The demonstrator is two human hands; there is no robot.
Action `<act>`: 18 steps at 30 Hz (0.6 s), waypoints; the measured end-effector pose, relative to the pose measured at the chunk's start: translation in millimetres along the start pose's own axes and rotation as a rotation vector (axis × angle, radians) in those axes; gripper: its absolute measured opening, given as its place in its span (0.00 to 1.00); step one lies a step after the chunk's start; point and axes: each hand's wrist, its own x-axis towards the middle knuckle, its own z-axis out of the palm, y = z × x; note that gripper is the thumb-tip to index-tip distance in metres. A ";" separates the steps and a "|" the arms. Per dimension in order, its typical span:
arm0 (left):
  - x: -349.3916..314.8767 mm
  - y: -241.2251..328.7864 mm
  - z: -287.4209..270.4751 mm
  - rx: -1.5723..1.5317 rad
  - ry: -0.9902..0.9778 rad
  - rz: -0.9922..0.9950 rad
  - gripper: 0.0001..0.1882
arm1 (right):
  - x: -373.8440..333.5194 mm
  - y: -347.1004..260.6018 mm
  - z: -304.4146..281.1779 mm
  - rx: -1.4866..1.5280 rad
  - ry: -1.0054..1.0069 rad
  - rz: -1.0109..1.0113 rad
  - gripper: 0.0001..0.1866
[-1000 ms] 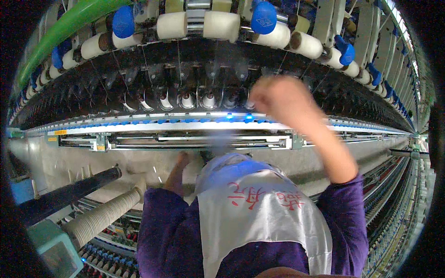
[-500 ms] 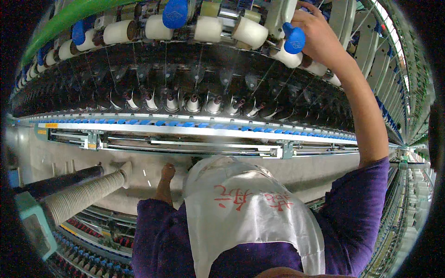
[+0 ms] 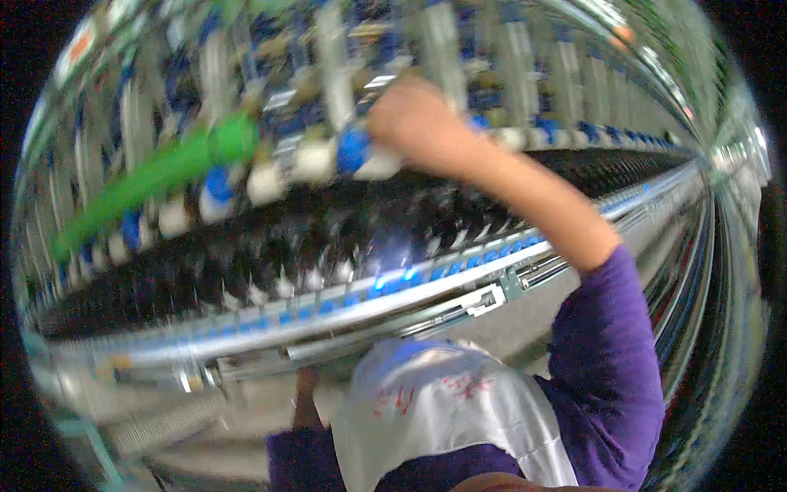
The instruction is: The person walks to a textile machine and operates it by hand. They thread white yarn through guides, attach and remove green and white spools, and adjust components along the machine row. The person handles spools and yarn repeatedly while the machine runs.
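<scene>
My right hand (image 3: 416, 121) is raised to the roller row of a long spinning frame. It is beside a blue tab (image 3: 354, 150) and white rollers (image 3: 314, 161). The fingers look curled, but motion blur hides whether they grip anything. Below the rollers runs a row of bobbins (image 3: 284, 285), blurred, along a dark strip. Lower down, my left hand (image 3: 307, 380) hangs beside my white apron (image 3: 459, 410), just under the machine's front rail (image 3: 328, 316). Its fingers cannot be made out.
A thick green tube (image 3: 164, 174) slants across the rollers at the left. The machine's lower rail with metal fittings (image 3: 484, 302) lies between me and the bobbins. A ribbed roll (image 3: 168, 420) lies at the lower left. Another machine row (image 3: 697, 328) runs along the right.
The view has swung, showing more of the machine's upper part and the green tube lower down. My right arm stays raised, its hand now further left and lower in view.
</scene>
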 end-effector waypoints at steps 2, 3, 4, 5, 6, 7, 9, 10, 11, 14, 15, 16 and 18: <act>-1.9 17.3 -11.7 0.037 -0.040 0.036 0.12 | -33.5 -15.1 -17.7 0.099 0.046 0.118 0.04; -2.7 28.6 -14.6 0.056 -0.066 0.045 0.12 | -59.6 -21.1 -26.9 0.224 0.120 0.184 0.04; -2.5 41.4 -15.6 0.070 -0.094 0.049 0.12 | -88.5 -29.8 -33.3 0.294 0.172 0.294 0.05; -2.9 54.4 -14.8 0.081 -0.120 0.050 0.12 | -117.1 -39.0 -35.7 0.362 0.272 0.361 0.07; -1.7 69.3 -11.1 0.088 -0.147 0.059 0.12 | -150.9 -46.0 -36.2 0.396 0.253 0.435 0.09; 1.6 85.4 -5.2 0.092 -0.173 0.071 0.12 | -188.7 -55.8 -35.4 0.434 0.231 0.494 0.10; 7.6 129.5 10.6 0.096 -0.234 0.113 0.12 | -270.1 -83.9 -38.2 0.552 -0.004 0.795 0.09; 10.4 153.3 21.0 0.095 -0.262 0.149 0.12 | -313.2 -104.1 -40.6 0.589 -0.091 0.964 0.09; 14.3 183.1 32.7 0.100 -0.294 0.193 0.12 | -359.5 -125.0 -49.2 0.634 -0.071 1.065 0.09; 13.2 278.5 77.8 0.105 -0.414 0.321 0.13 | -485.7 -177.2 -86.5 0.686 0.010 1.321 0.07; 11.6 312.7 95.6 0.110 -0.459 0.359 0.13 | -526.4 -192.8 -105.7 0.667 0.029 1.371 0.06; 11.2 344.5 114.7 0.116 -0.505 0.378 0.13 | -556.4 -204.7 -120.2 0.662 0.002 1.510 0.06; 5.6 397.6 158.4 0.173 -0.602 0.273 0.13 | -611.9 -219.8 -151.8 0.619 0.029 1.686 0.05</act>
